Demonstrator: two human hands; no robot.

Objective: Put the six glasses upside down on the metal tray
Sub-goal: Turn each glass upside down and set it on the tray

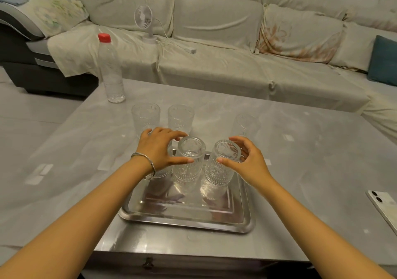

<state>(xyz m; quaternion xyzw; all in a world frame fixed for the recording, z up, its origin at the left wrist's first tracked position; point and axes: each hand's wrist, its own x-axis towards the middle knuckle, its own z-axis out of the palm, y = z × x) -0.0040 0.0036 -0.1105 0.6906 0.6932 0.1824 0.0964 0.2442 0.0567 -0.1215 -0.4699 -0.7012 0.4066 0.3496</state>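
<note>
A metal tray (187, 225) lies on the grey table in front of me. Two ribbed glasses stand upside down on it. My left hand (159, 150) is around the middle glass (189, 167), thumb in front and index finger behind. My right hand (249, 162) holds the right glass (219, 171) the same way; that glass leans slightly right. A third glass (162, 172) sits at the tray's left, mostly hidden under my left wrist. Behind the tray three glasses stand upright on the table: far left (146, 116), middle (180, 117), right (246, 126).
A plastic bottle (110, 70) with a red cap stands at the table's back left. A white phone (384, 208) lies at the right edge. A covered sofa with a small fan (142, 19) runs behind the table.
</note>
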